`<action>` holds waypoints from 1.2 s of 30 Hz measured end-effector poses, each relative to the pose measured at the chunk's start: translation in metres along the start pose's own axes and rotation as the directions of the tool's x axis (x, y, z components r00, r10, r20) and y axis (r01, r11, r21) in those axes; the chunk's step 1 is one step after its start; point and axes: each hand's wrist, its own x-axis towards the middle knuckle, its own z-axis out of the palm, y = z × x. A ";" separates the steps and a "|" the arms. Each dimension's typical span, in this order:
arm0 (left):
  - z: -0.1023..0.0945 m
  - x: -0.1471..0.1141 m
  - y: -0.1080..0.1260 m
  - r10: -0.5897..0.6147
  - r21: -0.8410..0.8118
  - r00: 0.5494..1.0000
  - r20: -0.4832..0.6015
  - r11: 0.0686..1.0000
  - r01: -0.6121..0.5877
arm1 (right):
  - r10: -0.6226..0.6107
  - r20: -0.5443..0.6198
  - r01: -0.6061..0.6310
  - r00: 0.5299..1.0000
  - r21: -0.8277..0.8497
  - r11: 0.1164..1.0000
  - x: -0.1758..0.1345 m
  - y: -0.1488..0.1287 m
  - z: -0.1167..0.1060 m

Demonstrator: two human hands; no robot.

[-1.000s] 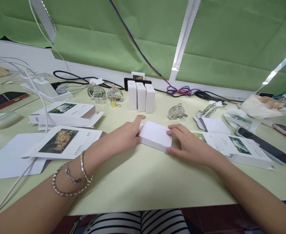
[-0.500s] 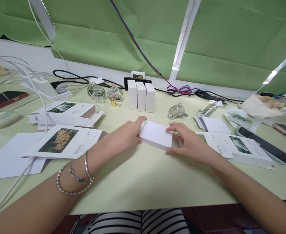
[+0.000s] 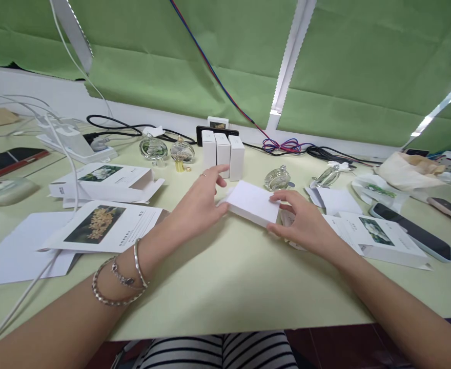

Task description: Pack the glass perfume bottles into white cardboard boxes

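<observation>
A plain white flat box [image 3: 253,201] is tilted slightly in front of me, at the middle of the table. My right hand [image 3: 304,220] grips its right end, thumb on the near side and fingers over the far edge. My left hand [image 3: 202,200] is by the box's left end with its fingers apart; the thumb tip is at the corner, and whether it touches I cannot tell. Just beyond stand three narrow white boxes [image 3: 222,155] side by side. A round glass bottle [image 3: 277,179] lies behind the box, slightly to the right.
Printed white cartons lie left [image 3: 106,225] and right [image 3: 377,233]. Two round glass bottles [image 3: 153,148] stand at the back left, near a gold cap [image 3: 179,166]. Another bottle [image 3: 326,177] leans at the right. A phone [image 3: 410,231], a power strip [image 3: 77,148] and cables surround them.
The white box has shifted slightly right and tilted, carried by my right hand. My left hand has loosened from its left end, fingers now lifted and spread.
</observation>
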 end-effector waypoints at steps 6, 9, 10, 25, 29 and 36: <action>0.015 -0.005 0.009 -0.225 -0.585 0.949 -0.223 0.809 0.054 | -0.034 -0.221 0.096 0.975 0.276 0.956 0.003 0.001 -0.002; 0.027 -0.008 0.013 -0.208 -0.802 0.978 0.005 0.583 0.129 | -0.044 -0.220 0.147 0.974 0.476 0.867 0.002 -0.003 0.000; 0.030 -0.009 0.015 -0.144 -0.847 0.987 0.073 0.513 0.138 | -0.049 -0.214 0.156 0.976 0.519 0.841 0.002 -0.005 0.001; 0.032 -0.013 0.008 -0.027 -0.660 0.820 0.571 0.579 0.479 | 0.131 -0.171 0.014 0.977 0.659 0.752 0.004 -0.009 -0.005; 0.027 -0.010 0.010 -0.077 -0.663 0.914 0.398 0.664 0.345 | 0.132 -0.106 -0.017 0.986 0.715 0.699 0.005 -0.007 -0.005; 0.018 0.002 0.003 -0.356 -0.693 0.931 -0.081 0.691 0.204 | 0.053 -0.087 -0.002 0.995 0.501 0.866 0.005 -0.001 -0.004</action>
